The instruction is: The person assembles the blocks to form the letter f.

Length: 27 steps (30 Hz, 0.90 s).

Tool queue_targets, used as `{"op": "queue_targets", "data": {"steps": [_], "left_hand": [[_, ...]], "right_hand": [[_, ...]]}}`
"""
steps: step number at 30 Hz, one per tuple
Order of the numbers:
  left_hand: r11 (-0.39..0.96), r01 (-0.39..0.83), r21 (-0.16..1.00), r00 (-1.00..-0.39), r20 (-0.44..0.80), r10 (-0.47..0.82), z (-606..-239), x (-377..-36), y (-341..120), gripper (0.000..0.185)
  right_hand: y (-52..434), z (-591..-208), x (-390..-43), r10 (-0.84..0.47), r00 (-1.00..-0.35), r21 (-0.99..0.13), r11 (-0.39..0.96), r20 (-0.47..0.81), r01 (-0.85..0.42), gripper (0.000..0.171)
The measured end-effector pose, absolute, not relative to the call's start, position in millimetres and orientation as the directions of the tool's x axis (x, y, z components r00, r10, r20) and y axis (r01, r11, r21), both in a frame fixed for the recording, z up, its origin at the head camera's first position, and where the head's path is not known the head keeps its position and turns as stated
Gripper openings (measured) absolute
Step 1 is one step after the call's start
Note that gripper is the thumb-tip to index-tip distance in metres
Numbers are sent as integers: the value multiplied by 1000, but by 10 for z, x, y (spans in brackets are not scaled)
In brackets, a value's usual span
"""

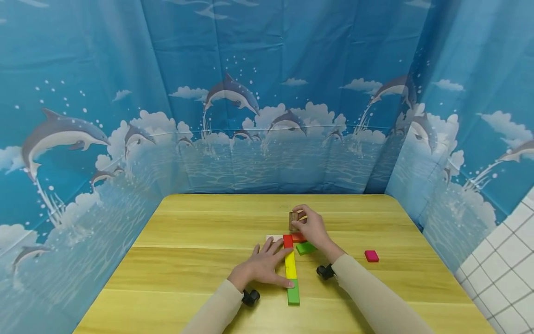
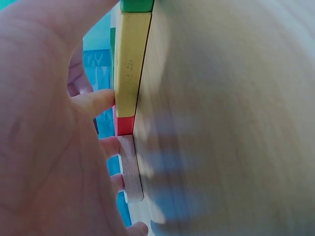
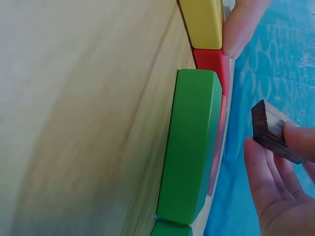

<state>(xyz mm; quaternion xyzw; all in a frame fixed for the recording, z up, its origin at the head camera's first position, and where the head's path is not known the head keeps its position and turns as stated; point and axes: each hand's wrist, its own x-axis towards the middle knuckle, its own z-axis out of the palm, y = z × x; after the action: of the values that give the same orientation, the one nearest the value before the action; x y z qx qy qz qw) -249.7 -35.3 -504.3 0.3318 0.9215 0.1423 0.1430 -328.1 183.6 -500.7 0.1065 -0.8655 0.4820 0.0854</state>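
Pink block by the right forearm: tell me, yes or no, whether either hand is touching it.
No: the pink block lies alone on the table, apart from both the right hand and left hand.

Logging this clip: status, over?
Left hand flat against yellow wooden block. Right hand pinching dark brown wooden block. Nothing in the way.

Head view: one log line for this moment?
left hand: flat, touching yellow block | right hand: pinching dark block above table | pink block: apart, right
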Motion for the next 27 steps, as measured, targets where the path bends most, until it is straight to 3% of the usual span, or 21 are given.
{"op": "queue_targets", "data": {"steps": [13,27], "left_hand": [[750,572,333,-749,-162,643,-5074,-2520,-327,101],[749,568,343,-745,-173,644,-5032,-2529,-339,101]], "right_hand": [[1677,-5082,-3460,-177,-968,-808,534,179,-248,33],[1651,-5169,-3554,-199,-974,-737,642,106,-212,30]]}}
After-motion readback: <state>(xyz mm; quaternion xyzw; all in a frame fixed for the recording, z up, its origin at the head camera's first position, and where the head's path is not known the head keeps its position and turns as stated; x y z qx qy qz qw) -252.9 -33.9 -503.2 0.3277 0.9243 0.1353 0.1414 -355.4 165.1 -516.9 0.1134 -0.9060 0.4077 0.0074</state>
